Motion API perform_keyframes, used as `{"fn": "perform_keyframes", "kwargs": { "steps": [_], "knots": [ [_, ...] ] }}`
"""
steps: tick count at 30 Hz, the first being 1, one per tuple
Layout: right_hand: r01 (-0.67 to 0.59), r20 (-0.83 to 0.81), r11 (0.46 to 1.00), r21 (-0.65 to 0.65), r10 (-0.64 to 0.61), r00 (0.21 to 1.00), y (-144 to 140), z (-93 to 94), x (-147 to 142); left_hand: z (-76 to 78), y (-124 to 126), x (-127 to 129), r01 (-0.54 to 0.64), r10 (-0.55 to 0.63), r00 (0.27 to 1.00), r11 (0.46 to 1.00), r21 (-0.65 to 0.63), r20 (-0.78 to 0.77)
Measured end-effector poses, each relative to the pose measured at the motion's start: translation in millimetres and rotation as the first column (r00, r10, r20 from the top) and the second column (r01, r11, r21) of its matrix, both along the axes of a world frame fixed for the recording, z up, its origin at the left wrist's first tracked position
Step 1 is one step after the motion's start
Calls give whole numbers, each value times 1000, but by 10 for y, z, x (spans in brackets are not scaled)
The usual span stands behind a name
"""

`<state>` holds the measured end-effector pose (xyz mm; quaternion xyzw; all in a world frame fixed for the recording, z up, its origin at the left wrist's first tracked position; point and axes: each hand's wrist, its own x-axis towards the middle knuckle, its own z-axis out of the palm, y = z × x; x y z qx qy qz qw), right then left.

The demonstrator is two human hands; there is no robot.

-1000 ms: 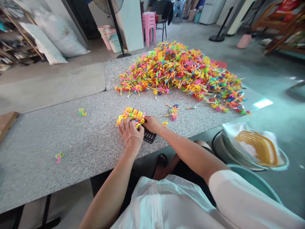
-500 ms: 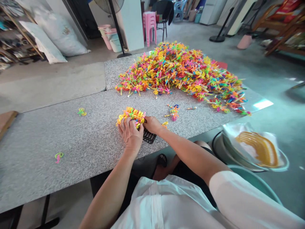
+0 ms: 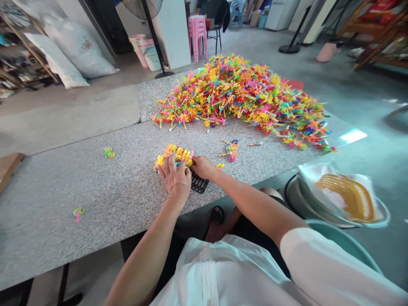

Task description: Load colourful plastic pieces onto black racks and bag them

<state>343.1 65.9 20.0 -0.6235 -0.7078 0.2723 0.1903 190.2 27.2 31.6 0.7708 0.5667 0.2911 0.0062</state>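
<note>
A black grid tray (image 3: pixel 199 184) lies on the speckled stone table (image 3: pixel 127 187), its far part covered by a packed bunch of small colourful plastic pieces (image 3: pixel 174 152), mostly yellow. My left hand (image 3: pixel 175 178) rests on the near side of the bunch with its fingers spread over it. At the bunch's right edge my right hand (image 3: pixel 203 167) is closed, its fingertips by the tray; what they pinch is hidden. Several loose pieces (image 3: pixel 232 149) lie just beyond my right hand. A large heap of the same pieces (image 3: pixel 239 93) covers the far side of the table.
Two small pieces lie apart on the left, one green and yellow (image 3: pixel 109 152), one green and pink (image 3: pixel 78 213). A wooden board (image 3: pixel 9 168) sits at the left edge. Right of the table stand a bucket with a yellow basket (image 3: pixel 347 195) and a green tub (image 3: pixel 344 242).
The fingers of my left hand have shifted slightly and spread a little on the bunch. My right hand stays at the same edge. The view has moved slightly.
</note>
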Motion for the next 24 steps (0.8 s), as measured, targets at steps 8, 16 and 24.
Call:
{"fn": "perform_keyframes", "kwargs": {
  "steps": [8, 16, 24],
  "knots": [
    [-15, -10, 1000, 22, 15, 1000, -42, 30, 11, -39, 20, 20, -7, 7, 1000, 1000, 12, 1],
    [-14, -7, 1000, 9, 14, 1000, -54, 43, -3, -43, 32, 62, -47, 47, 999, 999, 24, 17],
    [46, 117, 999, -20, -44, 992, -62, 33, -95, -33, 12, 63, -56, 56, 998, 998, -18, 17]
  ]
}}
